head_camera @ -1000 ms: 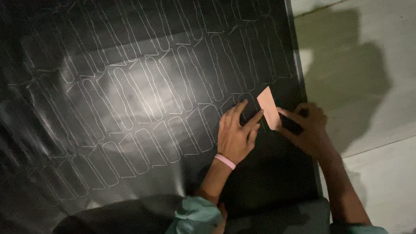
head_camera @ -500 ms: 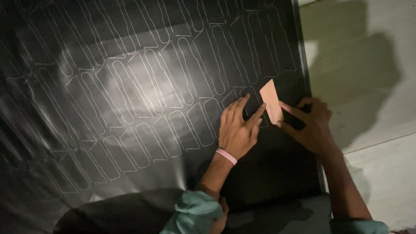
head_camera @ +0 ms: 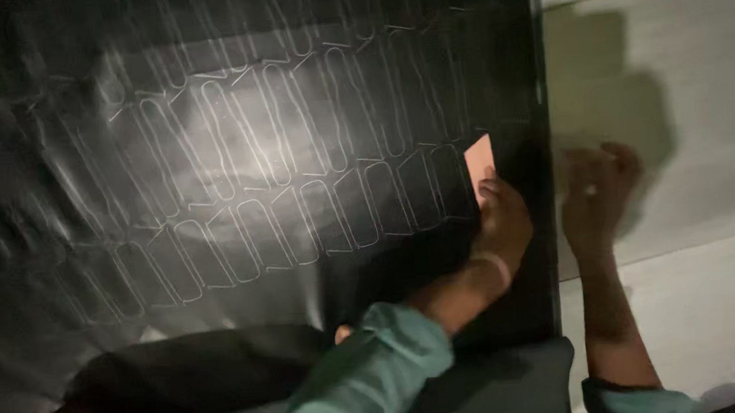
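Observation:
A large black sheet (head_camera: 228,95) lies on the floor, covered with rows of traced pale outlines. Near its right edge, the fingers of my left hand (head_camera: 502,224) press down on a small pink card (head_camera: 479,161). A pale band circles that wrist. My right hand (head_camera: 598,190) hovers blurred over the light floor tiles, just off the sheet's right edge and apart from the card. Its fingers are curled, with a small pale speck among them that I cannot make out. Both arms wear teal sleeves.
Light floor tiles (head_camera: 708,311) with dark grout lines lie right of the sheet, carrying my hand's shadow (head_camera: 613,100). A dark rounded shape, probably my knee (head_camera: 189,378), rests on the sheet's near edge. A bright glare patch falls on the sheet's middle.
My right hand has left the pink card and swung right, off the sheet and over the tiles. My left hand stays on the card, now nearer the sheet's right edge.

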